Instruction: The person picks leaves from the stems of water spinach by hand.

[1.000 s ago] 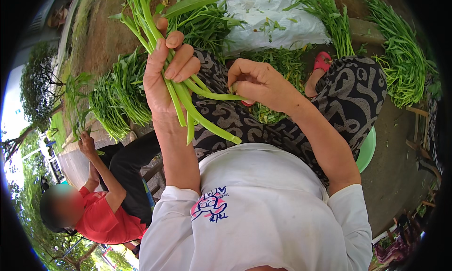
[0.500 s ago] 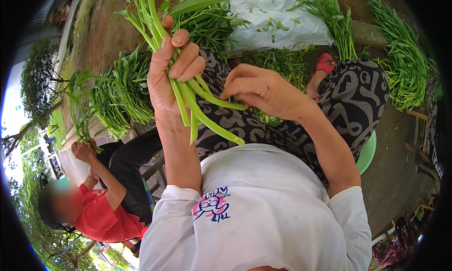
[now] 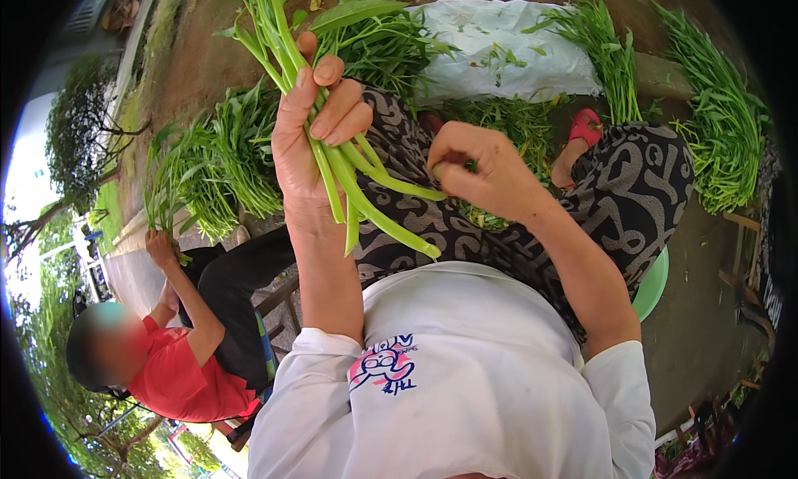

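Note:
My left hand (image 3: 307, 138) is raised, its fingers wrapped round a small bunch of water spinach (image 3: 283, 38). Leaves reach past the top of the picture, and pale green cut stem ends hang below my palm towards the lower right. Beside those stem ends, my right hand (image 3: 490, 170) is held in the air with fingers curled and thumb pressed in. Whatever sits between those fingers, if anything, is too small to name. Both hands are above my patterned trousers (image 3: 628, 175).
A white sack (image 3: 507, 67) with leaf scraps lies ahead. Green bunches lie left (image 3: 241, 146), beside the sack (image 3: 615, 63) and far right (image 3: 727, 138). Trimmings (image 3: 499, 117) cover the ground between my feet. A green basin (image 3: 652, 283) stands right. At left, a person in red (image 3: 187, 379) holds greens.
The whole view has shifted slightly. My right hand has turned and its fingers have curled in more, near the stem ends. My left hand keeps the same hold on the bunch.

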`<state>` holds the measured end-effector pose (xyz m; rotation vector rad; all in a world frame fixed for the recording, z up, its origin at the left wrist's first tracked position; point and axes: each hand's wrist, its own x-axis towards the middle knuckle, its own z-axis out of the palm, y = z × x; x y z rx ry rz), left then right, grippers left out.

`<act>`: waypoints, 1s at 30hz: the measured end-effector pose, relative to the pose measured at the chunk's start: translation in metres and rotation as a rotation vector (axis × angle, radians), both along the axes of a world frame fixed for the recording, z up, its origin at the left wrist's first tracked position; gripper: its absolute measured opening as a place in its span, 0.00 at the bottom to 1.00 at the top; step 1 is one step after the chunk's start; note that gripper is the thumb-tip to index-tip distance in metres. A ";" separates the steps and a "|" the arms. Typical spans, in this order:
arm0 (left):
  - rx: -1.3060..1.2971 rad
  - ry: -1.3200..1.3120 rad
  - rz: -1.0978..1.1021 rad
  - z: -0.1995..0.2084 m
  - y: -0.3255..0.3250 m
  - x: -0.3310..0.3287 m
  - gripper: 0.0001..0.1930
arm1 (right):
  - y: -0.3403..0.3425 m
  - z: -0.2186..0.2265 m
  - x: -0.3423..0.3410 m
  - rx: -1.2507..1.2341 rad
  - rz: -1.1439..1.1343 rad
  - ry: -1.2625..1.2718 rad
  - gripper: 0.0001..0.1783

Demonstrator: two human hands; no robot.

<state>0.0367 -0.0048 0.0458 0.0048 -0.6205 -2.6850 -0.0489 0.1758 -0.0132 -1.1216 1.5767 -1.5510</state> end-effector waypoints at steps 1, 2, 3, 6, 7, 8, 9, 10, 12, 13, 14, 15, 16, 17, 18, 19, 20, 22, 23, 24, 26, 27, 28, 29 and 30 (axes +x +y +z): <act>-0.029 -0.001 0.011 0.003 -0.004 0.002 0.16 | 0.000 -0.001 -0.003 0.008 -0.038 -0.028 0.04; -0.058 -0.002 0.022 0.008 -0.011 0.004 0.15 | 0.000 -0.005 -0.006 0.063 -0.076 -0.111 0.03; -0.086 -0.004 0.031 0.013 -0.019 0.006 0.15 | 0.000 -0.007 -0.010 0.074 -0.119 -0.118 0.04; -0.273 -0.069 0.093 0.040 -0.049 0.014 0.15 | 0.002 -0.008 -0.021 0.080 -0.253 -0.181 0.07; -0.338 -0.086 0.089 0.046 -0.062 0.015 0.15 | 0.000 -0.007 -0.022 0.024 -0.323 -0.122 0.06; -0.352 -0.072 0.069 0.050 -0.076 0.017 0.15 | 0.000 -0.004 -0.024 0.022 -0.329 -0.114 0.06; -0.380 -0.103 0.069 0.052 -0.090 0.018 0.15 | 0.001 -0.003 -0.025 0.019 -0.337 -0.107 0.06; -0.405 -0.129 0.066 0.051 -0.105 0.017 0.15 | 0.001 -0.003 -0.026 0.028 -0.335 -0.118 0.06; -0.469 -0.196 0.078 0.047 -0.131 0.016 0.16 | 0.001 -0.003 -0.026 0.046 -0.327 -0.148 0.06; -0.521 -0.324 0.133 0.038 -0.137 0.013 0.17 | 0.002 -0.004 -0.027 0.060 -0.332 -0.126 0.06; -0.572 -0.451 0.187 0.027 -0.139 0.010 0.17 | 0.002 -0.006 -0.028 0.073 -0.339 -0.103 0.06; -0.621 -0.579 0.243 0.014 -0.143 0.008 0.18 | 0.002 -0.009 -0.028 0.086 -0.344 -0.080 0.06; -0.665 -0.694 0.195 -0.008 -0.153 0.005 0.18 | 0.002 -0.011 -0.028 0.086 -0.338 -0.077 0.06; -0.709 -0.808 0.142 -0.035 -0.160 0.007 0.18 | 0.002 -0.014 -0.029 0.086 -0.334 -0.075 0.06; -0.742 -0.913 0.100 -0.061 -0.158 0.009 0.17 | 0.002 -0.015 -0.031 0.088 -0.338 -0.068 0.07; -0.779 -1.023 0.063 -0.085 -0.158 0.014 0.17 | 0.002 -0.015 -0.032 0.088 -0.337 -0.061 0.07; -0.873 -1.182 -0.015 -0.109 -0.162 0.027 0.17 | 0.002 -0.016 -0.032 0.088 -0.331 -0.058 0.07; -0.900 -1.270 -0.107 -0.143 -0.164 0.042 0.17 | 0.002 -0.016 -0.033 0.095 -0.331 -0.047 0.06; -0.832 -1.209 -0.109 -0.151 -0.160 0.051 0.19 | 0.002 -0.015 -0.032 0.098 -0.326 -0.045 0.06; -0.765 -1.148 -0.112 -0.158 -0.160 0.057 0.20 | 0.002 -0.014 -0.031 0.102 -0.321 -0.044 0.06; -0.862 -1.159 -0.133 -0.148 -0.159 0.057 0.19 | 0.000 -0.010 -0.030 0.135 -0.316 -0.035 0.06; -0.912 -1.164 -0.145 -0.142 -0.159 0.055 0.18 | 0.000 -0.010 -0.030 0.151 -0.314 -0.031 0.06; -0.934 -1.150 -0.119 -0.136 -0.156 0.053 0.16 | -0.001 -0.010 -0.029 0.141 -0.315 -0.045 0.06; -0.949 -1.156 -0.132 -0.134 -0.158 0.053 0.16 | -0.001 -0.011 -0.028 0.131 -0.316 -0.058 0.06; -0.964 -1.161 -0.146 -0.133 -0.159 0.053 0.16 | -0.002 -0.012 -0.028 0.122 -0.319 -0.071 0.06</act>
